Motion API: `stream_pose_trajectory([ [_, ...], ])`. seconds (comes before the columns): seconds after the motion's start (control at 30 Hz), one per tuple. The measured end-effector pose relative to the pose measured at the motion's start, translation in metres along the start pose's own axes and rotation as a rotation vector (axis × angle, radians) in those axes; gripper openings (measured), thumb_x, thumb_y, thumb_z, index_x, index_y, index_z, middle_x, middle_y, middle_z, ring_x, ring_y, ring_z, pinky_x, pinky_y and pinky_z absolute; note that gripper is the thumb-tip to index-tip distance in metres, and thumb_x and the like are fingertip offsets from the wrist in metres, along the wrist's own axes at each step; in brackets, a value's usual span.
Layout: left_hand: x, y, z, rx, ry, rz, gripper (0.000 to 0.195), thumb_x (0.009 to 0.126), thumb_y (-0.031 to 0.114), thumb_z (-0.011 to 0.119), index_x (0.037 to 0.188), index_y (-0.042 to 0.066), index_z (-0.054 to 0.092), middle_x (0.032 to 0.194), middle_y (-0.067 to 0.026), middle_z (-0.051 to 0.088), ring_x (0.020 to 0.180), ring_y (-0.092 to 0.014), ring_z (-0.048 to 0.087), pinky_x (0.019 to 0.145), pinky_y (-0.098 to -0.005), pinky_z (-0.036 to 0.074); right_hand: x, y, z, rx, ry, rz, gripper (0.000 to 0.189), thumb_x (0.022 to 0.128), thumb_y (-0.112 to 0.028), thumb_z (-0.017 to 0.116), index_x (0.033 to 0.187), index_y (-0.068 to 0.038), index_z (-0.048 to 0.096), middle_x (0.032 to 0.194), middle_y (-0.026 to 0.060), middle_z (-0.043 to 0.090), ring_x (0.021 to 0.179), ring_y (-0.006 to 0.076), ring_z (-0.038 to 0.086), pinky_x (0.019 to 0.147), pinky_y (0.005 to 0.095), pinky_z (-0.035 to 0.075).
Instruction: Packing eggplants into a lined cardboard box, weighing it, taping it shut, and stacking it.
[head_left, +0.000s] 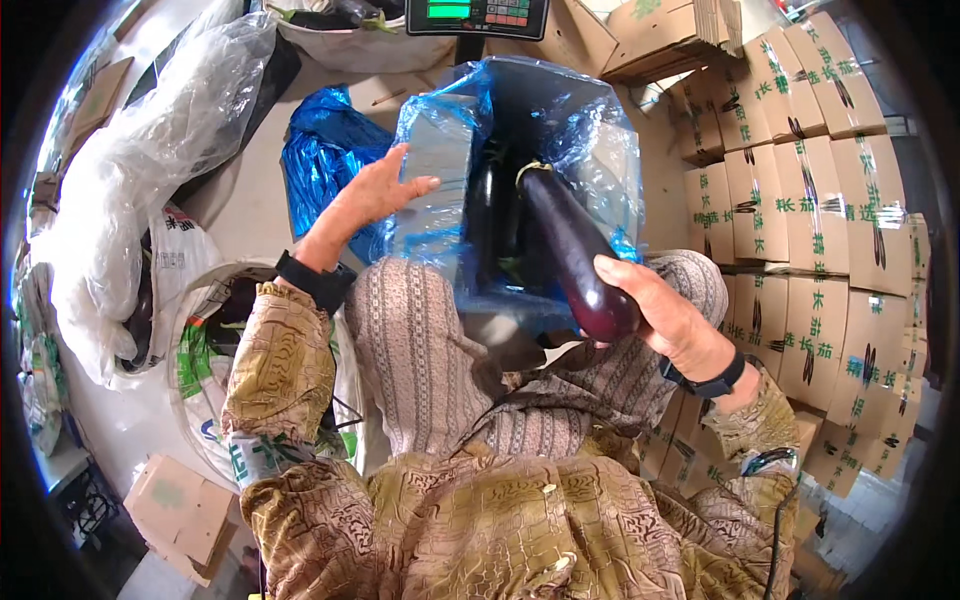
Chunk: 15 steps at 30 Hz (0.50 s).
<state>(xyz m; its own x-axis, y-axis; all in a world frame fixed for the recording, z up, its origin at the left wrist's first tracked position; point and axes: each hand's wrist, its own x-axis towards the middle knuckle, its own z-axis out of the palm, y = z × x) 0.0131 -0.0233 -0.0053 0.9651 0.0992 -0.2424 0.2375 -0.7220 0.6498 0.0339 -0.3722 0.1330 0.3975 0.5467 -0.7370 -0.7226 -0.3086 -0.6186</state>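
Note:
A long dark purple eggplant (574, 247) lies slantwise over a carton lined with blue plastic film (600, 135). My right hand (667, 315) grips its thick lower end, and its stem end points away from me into the carton. Inside the liner another eggplant (484, 217) lies lengthwise along the left side; dark shadow hides how many are there. My left hand (386, 184), fingers spread and holding nothing, hovers at the carton's left flap (435, 172), which shows through the film; whether it touches the film I cannot tell.
A digital scale display (476, 16) stands beyond the carton. Printed cartons (810, 202) are stacked on the right. At left are a bag of eggplants (225, 315), crumpled blue film (330, 165) and clear plastic sheeting (165, 135). Flattened cardboard (180, 510) lies at lower left.

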Motion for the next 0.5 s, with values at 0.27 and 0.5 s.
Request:
stream_pose_trajectory([
  [0.27,0.001,-0.010,0.029,-0.243,-0.049,-0.127,0.095,0.078,0.034,0.075,0.146,-0.002,0.021,0.135,-0.0291,0.047,0.126,-0.037,0.048,0.106,-0.0384,0.036,0.050,-0.011,0.011,-0.115,0.214,0.098,0.052,0.085,-0.053,0.063,0.112,-0.009,0.058,0.093,0.0070,0.064,0.079,0.0174,0.064,0.061,0.0340,0.056],
  [0.5,0.001,-0.017,0.041,-0.370,-0.008,-0.068,0.095,0.076,0.030,0.076,0.146,-0.005,0.023,0.140,-0.0274,0.043,0.131,-0.035,0.043,0.110,-0.0367,0.032,0.137,0.050,-0.014,-0.347,0.391,-0.075,0.082,0.078,-0.056,0.070,0.108,0.017,0.047,0.098,0.0218,0.061,0.092,0.0246,0.062,0.075,0.0346,0.052],
])
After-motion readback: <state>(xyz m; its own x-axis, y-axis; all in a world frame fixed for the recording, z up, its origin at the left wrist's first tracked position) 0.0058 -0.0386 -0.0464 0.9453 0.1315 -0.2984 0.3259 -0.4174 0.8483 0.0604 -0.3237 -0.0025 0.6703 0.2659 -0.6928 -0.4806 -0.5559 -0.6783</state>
